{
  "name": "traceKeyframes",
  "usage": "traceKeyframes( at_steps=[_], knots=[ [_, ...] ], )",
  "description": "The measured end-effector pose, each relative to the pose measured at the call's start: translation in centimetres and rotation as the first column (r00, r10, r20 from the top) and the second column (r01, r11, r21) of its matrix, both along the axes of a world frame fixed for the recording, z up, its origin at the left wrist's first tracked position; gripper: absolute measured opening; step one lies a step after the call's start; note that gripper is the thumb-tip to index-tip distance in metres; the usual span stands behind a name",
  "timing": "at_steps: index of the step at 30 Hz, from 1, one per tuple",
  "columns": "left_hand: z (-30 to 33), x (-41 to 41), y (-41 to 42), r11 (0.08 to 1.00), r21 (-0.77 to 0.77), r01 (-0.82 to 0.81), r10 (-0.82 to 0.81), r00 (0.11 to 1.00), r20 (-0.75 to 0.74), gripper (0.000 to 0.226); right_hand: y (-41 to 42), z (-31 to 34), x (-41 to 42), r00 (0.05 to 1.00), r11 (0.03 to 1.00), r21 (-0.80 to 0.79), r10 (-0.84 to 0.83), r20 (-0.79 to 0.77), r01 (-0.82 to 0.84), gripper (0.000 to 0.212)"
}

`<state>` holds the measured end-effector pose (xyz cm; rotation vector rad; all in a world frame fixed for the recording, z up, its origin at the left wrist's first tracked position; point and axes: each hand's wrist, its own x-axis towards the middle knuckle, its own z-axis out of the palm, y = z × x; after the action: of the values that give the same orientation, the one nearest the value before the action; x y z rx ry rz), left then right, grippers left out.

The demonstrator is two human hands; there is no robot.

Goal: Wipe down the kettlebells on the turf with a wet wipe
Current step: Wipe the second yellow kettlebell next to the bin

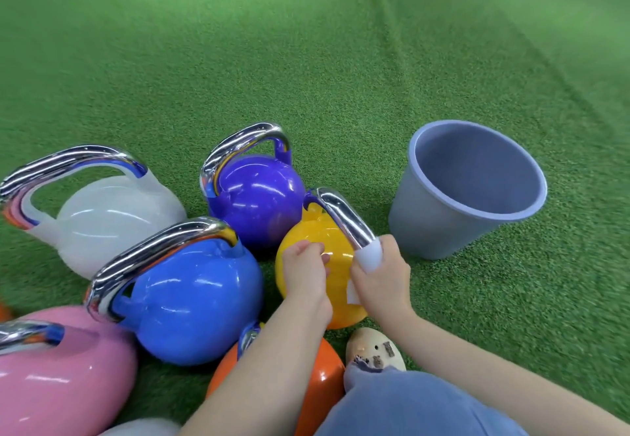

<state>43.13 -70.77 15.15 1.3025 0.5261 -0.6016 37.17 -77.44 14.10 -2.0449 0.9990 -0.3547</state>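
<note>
A glossy pink kettlebell with a chrome handle [58, 374] lies at the lower left edge of the green artificial turf [306, 60]. Behind it stands a white kettlebell with a wide chrome handle [112, 217], and just right of the pink one sits a bright blue kettlebell with a chrome handle [194, 299], touching or nearly touching both. Farther back, a violet kettlebell with a chrome handle [255, 200] stands upright. Near the bottom edge, an orange kettlebell [324, 377] is partly hidden under the person's left forearm.

The yellow kettlebell with a chrome handle [306, 241] sits between the violet one and the person's knee, just beside the blue one. The left hand [303, 268] rests on its yellow body with the fingers curled against the surface; whether it grips anything cannot be told. The right hand [381, 275] is closed around a white wet wipe [370, 256], which wraps the near end of the yellow kettlebell's chrome handle.

Below the hands, a beige clog shoe with small charms [375, 350] and a knee in blue jeans [409, 405] show. To the right, a grey-blue plastic bucket [443, 227] stands on the turf, well apart from the kettlebells' left group and near the yellow one.
</note>
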Motion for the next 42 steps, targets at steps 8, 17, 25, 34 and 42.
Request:
traceKeyframes(
  at_steps=[8, 17, 25, 34, 42],
  knots=[
    [0.4, -0.1, -0.1, 0.999, -0.04, 0.02, -0.02, 1.0, -0.01, 0.032, -1.6, 0.6, 1.1, 0.987, 0.99, 0.064, 0.129, -0.093, -0.123, 0.03],
    [0.7, -0.2, 0.0, 0.994, -0.047, 0.098, -0.099, 0.995, -0.018, 0.035, -3.6, 3.3, 6.2, 0.909, 0.883, 0.432, 0.319, -0.269, -0.182, 0.017],
    [0.8, -0.5, -0.1, 0.991, -0.022, 0.131, -0.131, 0.991, -0.008, 0.031, -2.8, 2.8, 5.9, 0.911, 0.959, 0.028, 0.278, -0.303, -0.283, 0.019],
    [1.2, -1.2, -0.5, 0.943, 0.054, 0.328, -0.325, 0.943, -0.067, 0.027, -0.1, -2.3, 0.3, 0.984, 0.99, -0.114, -0.066, 0.165, 0.085, 0.028],
    [0.1, -1.4, -0.3, 0.793, 0.387, 0.47, -0.536, 0.841, 0.077, 0.017, -0.8, -6.9, 0.2, 0.868, 0.965, -0.234, 0.016, 0.496, 0.116, 0.025]
  ],
)
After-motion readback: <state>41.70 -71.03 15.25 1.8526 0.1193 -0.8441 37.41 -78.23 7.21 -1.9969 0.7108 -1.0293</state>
